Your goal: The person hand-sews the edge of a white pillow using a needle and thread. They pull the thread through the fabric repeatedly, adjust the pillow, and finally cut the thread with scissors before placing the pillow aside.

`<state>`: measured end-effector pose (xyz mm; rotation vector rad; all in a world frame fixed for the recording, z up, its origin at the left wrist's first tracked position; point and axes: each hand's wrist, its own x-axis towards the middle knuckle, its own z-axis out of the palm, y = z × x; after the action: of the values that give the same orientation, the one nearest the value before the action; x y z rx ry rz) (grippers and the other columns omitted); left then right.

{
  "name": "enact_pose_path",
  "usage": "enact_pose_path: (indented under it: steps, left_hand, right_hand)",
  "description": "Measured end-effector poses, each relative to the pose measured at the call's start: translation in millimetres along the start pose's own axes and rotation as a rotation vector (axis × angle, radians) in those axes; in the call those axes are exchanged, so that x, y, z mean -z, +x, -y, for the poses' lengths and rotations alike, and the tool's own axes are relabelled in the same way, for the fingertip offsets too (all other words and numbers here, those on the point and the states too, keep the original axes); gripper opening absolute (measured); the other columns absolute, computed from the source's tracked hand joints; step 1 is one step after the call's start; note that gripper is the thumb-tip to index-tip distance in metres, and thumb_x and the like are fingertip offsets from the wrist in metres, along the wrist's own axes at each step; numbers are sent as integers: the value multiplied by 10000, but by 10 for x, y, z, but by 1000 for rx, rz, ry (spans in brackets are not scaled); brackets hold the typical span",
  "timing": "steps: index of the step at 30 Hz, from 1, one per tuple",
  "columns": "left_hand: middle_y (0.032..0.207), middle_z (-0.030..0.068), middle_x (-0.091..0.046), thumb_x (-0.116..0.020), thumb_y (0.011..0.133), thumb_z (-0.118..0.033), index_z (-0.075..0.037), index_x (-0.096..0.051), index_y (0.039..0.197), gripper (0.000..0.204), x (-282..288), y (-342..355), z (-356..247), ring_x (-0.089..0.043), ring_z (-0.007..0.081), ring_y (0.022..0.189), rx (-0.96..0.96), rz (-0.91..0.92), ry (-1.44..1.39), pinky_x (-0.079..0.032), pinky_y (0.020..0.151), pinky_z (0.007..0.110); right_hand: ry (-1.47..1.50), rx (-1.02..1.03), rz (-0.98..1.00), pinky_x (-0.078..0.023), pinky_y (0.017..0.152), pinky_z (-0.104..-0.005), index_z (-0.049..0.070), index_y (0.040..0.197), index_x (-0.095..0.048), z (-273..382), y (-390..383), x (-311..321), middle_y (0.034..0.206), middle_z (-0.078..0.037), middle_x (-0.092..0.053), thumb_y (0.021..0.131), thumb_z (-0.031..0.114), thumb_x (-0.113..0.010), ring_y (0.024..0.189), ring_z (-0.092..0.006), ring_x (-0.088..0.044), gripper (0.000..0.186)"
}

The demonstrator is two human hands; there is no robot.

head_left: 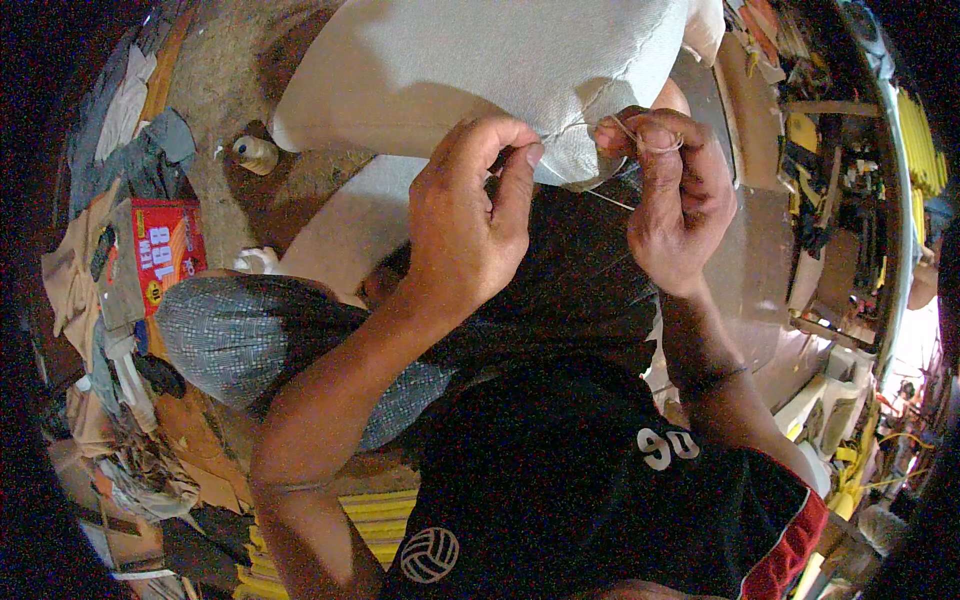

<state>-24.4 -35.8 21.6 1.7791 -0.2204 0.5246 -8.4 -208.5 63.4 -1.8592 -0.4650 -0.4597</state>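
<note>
A pale thread (610, 199) runs between my two hands, in front of the corner of a large off-white fabric cushion (470, 70). My left hand (475, 215) is closed, its thumb and forefinger pinched on the thread. Just to the right, my right hand (685, 195) is closed on it too, with a loop of thread lying around the thumb and fingertips. Whether a needle is held I cannot tell. A stitched seam runs along the cushion's right side, down to the corner by my right fingertips.
A spool of thread (255, 155) stands on the floor left of the cushion. Further left is a red box (168, 245) among heaped cloth and scraps. Cluttered shelving (825, 190) lines the right side. Yellow ridged material (330, 535) lies at the lower left.
</note>
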Motion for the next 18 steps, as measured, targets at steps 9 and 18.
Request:
enact_pose_path:
  steps: [9,18]
  left_hand:
    - [908,152,-666,-643,884,-8,-25,-608,991,114,19,4,-6,-662,344,840,19,32,37,-519,742,404]
    - [913,146,-674,-632,901,-32,-17,-632,985,85,23,4,-25,-669,307,845,70,55,65,-522,772,382]
  right_hand:
    - [96,-141,48,-530,747,-286,-22,1015,-627,33,62,4,879,-81,-699,1040,100,-500,797,-140,-648,178]
    - [-122,105,64,-562,726,-316,-11,1027,-648,-11,-5,29,934,-120,-716,1001,28,-503,797,-183,-688,153]
